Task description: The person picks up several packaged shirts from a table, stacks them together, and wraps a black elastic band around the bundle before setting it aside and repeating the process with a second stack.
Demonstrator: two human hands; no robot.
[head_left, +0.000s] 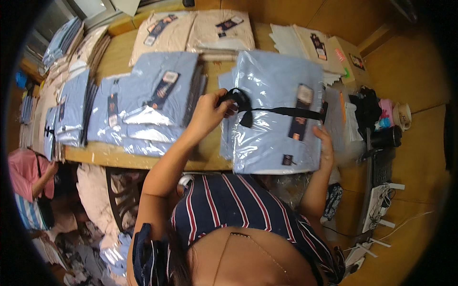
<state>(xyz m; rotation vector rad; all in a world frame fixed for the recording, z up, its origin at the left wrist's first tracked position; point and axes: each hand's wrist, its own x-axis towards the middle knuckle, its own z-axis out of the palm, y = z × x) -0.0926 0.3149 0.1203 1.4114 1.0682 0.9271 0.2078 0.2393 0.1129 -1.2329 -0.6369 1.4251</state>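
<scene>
In front of me is a bundle of light-blue folded garments (267,143) in clear plastic bags, with dark hang tags on the top one. A black fabric strip (286,111) crosses its middle and ends in a loose loop at the left side. My left hand (214,107) is closed on that looped end, its fingers curled. At the bundle's lower right edge, my right hand (326,148) grips the side, thumb on top and the other fingers partly hidden behind it.
Stacks of bagged blue garments (143,105) lie left of the bundle on the wooden table (200,163). Bagged pale-pink garments (219,31) sit behind. A co-worker in a pink top (26,174) is at far left. White device with cables (379,209) stands at right.
</scene>
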